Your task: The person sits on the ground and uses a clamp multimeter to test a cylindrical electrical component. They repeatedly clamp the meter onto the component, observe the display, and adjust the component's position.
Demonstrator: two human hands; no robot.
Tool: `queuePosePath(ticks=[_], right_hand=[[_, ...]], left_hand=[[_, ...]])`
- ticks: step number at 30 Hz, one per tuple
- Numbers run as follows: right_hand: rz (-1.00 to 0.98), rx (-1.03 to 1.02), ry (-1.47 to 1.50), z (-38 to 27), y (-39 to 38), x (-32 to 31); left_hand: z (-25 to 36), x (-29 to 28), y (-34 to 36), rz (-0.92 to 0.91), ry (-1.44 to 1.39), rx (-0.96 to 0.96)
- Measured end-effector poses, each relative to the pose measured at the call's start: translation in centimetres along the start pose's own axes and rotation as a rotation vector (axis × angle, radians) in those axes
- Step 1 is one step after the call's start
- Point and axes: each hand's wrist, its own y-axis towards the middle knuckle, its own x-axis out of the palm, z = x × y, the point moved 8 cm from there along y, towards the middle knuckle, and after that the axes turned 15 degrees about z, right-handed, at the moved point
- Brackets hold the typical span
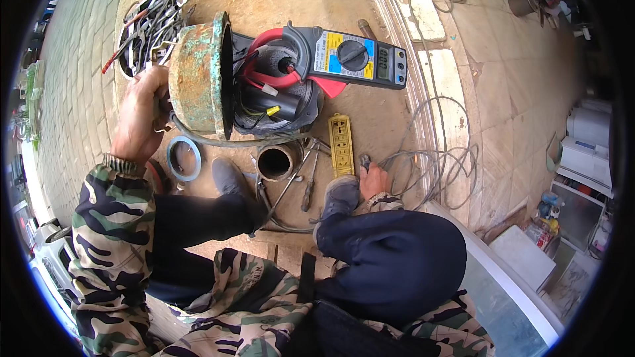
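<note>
In the upper left of the frame, the left hand [142, 102] is grasping one rusty metal housing [192, 79], probably heavy, rigid and rough, best held by its rim, while one clamp meter [360, 58] is lying to its right and the right hand [375, 180] is pinching one dark plug [365, 160] beside one yellow power strip [341, 146] near centre.

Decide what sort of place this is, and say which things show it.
Probably a small repair workspace: a clamp meter beside a rusty housing with exposed wires, and a heap of tools.
</note>
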Motion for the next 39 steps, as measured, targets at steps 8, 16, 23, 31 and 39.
queuePosePath(ticks=[8, 16, 23, 31, 39], right_hand=[[-0.249, 0.086, 0.271, -2.6, -2.1, 1.8], [-0.119, -0.084, 0.087, -5.9, -2.0, 0.6], [-0.175, -0.078, 0.012, -7.3, -2.3, -0.5], [-0.186, -0.11, -0.032, -8.1, -2.1, -0.3], [-0.302, -0.242, -0.078, -10.1, -1.7, 1.2]], left_hand=[[2.0, -0.2, -1.9, -0.038, 0.027, 0.061], [2.9, -0.1, -2.8, -0.043, 0.015, 0.043], [2.8, -0.1, -2.3, -0.071, 0.007, 0.01], [2.6, -0.2, -2.0, -0.116, -0.055, 0.009], [2.4, -0.6, -2.1, -0.094, -0.05, -0.004]])
